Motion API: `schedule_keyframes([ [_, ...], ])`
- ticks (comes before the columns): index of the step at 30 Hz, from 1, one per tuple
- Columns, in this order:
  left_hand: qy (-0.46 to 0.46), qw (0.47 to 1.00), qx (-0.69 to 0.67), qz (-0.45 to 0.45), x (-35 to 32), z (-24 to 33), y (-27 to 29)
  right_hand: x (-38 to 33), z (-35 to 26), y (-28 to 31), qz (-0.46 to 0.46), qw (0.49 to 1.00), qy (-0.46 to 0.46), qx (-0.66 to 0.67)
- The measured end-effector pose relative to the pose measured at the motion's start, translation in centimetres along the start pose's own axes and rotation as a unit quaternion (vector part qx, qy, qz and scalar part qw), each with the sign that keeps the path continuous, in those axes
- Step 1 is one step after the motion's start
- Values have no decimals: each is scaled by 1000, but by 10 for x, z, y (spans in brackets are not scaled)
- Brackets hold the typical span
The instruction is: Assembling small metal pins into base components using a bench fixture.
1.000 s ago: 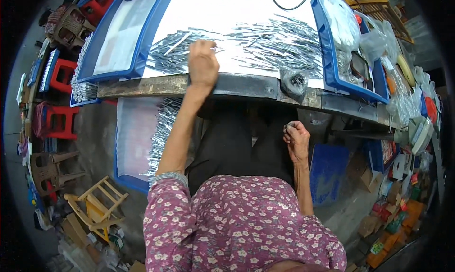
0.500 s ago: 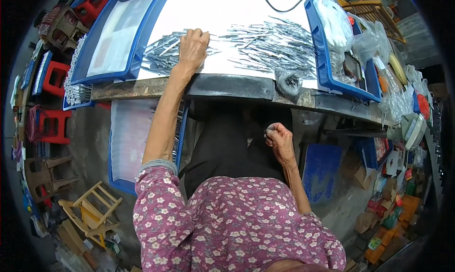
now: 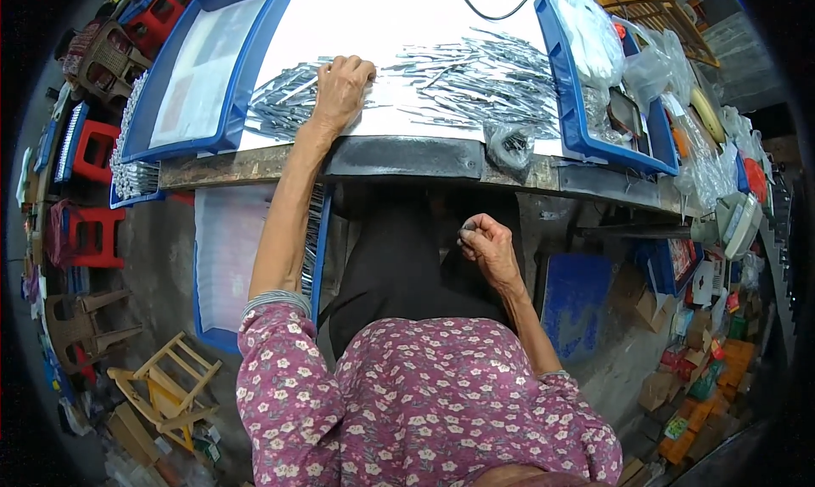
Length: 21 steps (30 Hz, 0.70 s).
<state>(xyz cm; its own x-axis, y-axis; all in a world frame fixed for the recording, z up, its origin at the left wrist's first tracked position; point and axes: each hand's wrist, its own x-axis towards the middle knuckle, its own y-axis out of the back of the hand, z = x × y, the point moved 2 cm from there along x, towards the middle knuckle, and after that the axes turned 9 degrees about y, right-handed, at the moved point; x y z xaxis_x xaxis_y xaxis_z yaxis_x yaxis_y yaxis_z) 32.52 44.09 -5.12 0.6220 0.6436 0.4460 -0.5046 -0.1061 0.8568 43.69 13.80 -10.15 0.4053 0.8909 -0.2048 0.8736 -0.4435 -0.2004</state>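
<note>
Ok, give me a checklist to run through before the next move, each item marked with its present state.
1. Left hand at the left pile: ok, at its right end.
2. Strip in the left grip: cannot tell, the fingertips are hidden.
3. Right hand clear of the table edge: ok, over the lap.
4. Right hand empty: cannot tell, it is curled.
5. Bag off the table edge: not ok, it laps over.
</note>
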Motion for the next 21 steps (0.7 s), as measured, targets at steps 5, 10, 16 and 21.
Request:
schedule_keyframes([
  [5,-24,984,-159,72,3,26,16,5,-23,-8,-31,997,39,-60],
  [10,164,861,-477,-67,-33,95,28,16,-55,-13,-4,996,81,-41],
  [16,256,621,-709,-212,-92,146,18,28,-81,-9,37,987,158,14],
  [21,287,548,-751,-234,-114,167,14,34,-73,1,86,977,168,102],
])
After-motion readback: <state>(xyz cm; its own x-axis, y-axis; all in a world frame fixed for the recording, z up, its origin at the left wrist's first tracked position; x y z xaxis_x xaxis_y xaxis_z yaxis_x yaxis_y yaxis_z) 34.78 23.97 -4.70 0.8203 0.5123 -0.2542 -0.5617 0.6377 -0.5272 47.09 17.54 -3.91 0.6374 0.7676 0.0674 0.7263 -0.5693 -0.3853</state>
